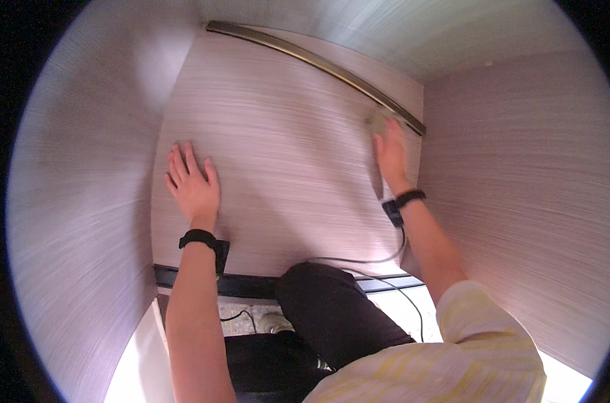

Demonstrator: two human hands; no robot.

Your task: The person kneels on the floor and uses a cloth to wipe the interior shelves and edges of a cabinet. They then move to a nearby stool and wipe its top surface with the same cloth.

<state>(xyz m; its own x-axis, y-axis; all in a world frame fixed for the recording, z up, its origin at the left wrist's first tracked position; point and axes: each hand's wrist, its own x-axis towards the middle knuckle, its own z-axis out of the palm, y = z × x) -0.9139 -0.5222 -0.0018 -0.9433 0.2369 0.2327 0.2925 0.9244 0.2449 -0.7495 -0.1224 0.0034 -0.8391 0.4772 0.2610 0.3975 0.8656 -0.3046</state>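
My left hand [193, 187] lies with its fingers spread on the wood-grain panel [284, 151] at the bottom of a cabinet-like space. At the right, my right hand [393, 153] presses a greenish-grey cloth or pad [380, 123] on the same panel, just beside a long metal strip [315, 59]. The cloth is blurred, so its exact kind does not show. Black bands with small dark boxes sit on both wrists.
Wood-grain side walls [93, 151] [516, 176] rise at left and right. A dark track [244, 287] runs along the near edge, where one knee rests. Thin black cables [355, 260] hang from the wrist boxes. A shoe [273, 322] stands on the speckled floor beyond the edge.
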